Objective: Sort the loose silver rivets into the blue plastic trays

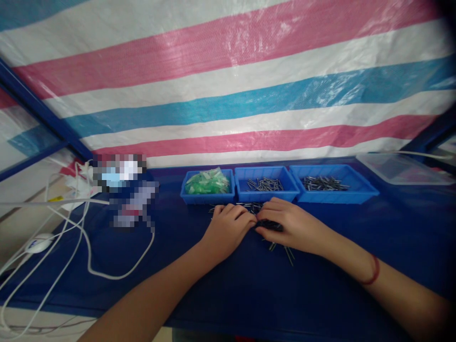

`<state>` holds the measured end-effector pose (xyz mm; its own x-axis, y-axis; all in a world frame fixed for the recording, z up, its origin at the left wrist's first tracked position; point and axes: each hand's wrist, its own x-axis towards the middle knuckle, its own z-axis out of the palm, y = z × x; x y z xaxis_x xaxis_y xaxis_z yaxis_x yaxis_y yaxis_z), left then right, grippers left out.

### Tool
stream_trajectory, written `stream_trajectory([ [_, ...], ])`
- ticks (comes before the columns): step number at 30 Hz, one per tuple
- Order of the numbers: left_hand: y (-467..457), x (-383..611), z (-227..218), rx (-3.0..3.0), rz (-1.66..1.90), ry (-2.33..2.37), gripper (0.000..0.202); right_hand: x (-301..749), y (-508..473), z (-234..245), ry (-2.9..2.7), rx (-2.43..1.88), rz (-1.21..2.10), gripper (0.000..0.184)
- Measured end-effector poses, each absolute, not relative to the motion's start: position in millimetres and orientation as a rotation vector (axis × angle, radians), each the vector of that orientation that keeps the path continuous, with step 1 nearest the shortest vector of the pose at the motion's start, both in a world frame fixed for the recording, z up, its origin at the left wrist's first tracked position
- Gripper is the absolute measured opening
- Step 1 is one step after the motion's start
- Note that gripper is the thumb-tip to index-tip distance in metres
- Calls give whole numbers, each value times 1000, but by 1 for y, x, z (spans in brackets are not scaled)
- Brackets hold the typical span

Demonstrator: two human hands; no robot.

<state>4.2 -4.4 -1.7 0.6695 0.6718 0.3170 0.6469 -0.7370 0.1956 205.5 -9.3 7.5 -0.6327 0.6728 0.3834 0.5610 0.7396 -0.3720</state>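
On the blue table, a loose heap of thin dark metal pins [272,225], like long screws or nails, lies between and under my hands. My left hand [230,225] rests at the heap's left side, fingers bent and thumb and index tip pressed together; whatever is in that pinch is too small to make out. From the right, my right hand [290,223] curls its fingers and thumb around part of the heap. Several pins stick out below it. Just behind stand a blue bin of silvery pins [265,185] and a blue bin of darker pins [326,183].
A blue bin [182,194] with green plastic packets [206,184] stands at the left of the row. White cables [85,237] tangle over the table's left side, near blurred items [133,206]. A clear plastic lid [402,169] lies back right. A striped sheet [228,109] hangs behind.
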Motion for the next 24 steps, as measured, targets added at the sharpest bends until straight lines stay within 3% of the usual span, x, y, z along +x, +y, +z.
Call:
stream_trajectory([
  [12,-9,7,5,2128,997,981,15,195,-13,3,-2233,-948,465,8],
  [18,-8,6,9,1956,1079,1004,14,194,-14,4,-2097,-1026,731,22],
  [24,-7,6,5,1924,1030,1079,14,198,-15,9,-1745,-1098,832,22],
])
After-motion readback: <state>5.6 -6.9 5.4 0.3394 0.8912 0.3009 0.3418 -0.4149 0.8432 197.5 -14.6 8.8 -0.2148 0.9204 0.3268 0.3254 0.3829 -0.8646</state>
